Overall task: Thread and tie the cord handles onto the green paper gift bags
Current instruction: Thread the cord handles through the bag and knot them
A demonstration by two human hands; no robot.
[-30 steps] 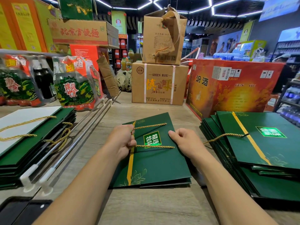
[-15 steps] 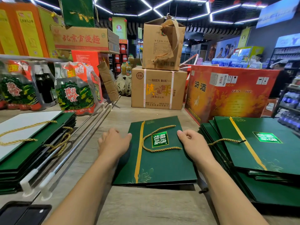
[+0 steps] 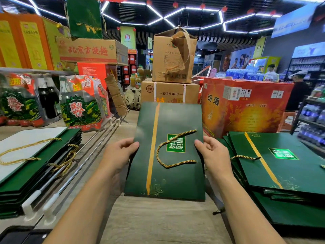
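Head view: your left hand (image 3: 121,152), right hand (image 3: 211,154) pinch green bag (image 3: 168,176) edges; cord handle (image 3: 175,150) looks tied. Next, likely flip, thread back.

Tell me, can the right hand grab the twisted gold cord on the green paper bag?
Probably yes: the twisted gold cord lies uncovered beside the right hand, which grips the green paper bag.

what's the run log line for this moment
left hand: grips green gift bag left edge | right hand: grips right edge | gold cord handle: looped across front | bag: held up, tilted
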